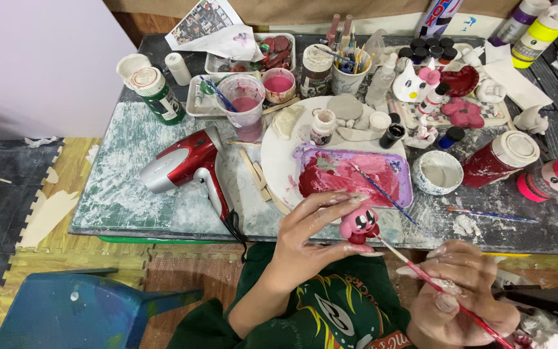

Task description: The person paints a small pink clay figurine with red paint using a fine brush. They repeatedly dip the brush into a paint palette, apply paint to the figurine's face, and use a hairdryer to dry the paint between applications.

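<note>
Painting is the step in hand, I think: the left hand (311, 236) is pinching a small pink round figure (358, 224) with big dark eyes, just off the near edge of the worktop (130, 194), over the person's lap. The right hand (463, 287) is gripping a thin red-handled brush (434, 281), and its tip is touching the bottom of the figure. The next move is calling for a slow, steady hand, so the wet paint is not getting on the eyes.

Just past the figure, a purple tray (403, 184) is lying near the near edge, holding smears of red and pink paint, with a blue brush (382, 189) lying across it. It is sitting on a white round board (279, 158). A small white bowl (438, 172) beside the tray is looking empty. To its right, a red jar (500, 158) and a pink bottle (553, 176) are lying on their sides.

Near the left, a red hair dryer (185, 165) is resting. Farther back, a clear cup (245, 106) is holding pink water, a little tub (278, 84) is holding pink paint, and a white mug (350, 76) is holding brushes. A green bottle (157, 94) is standing toward the far left corner.
</note>
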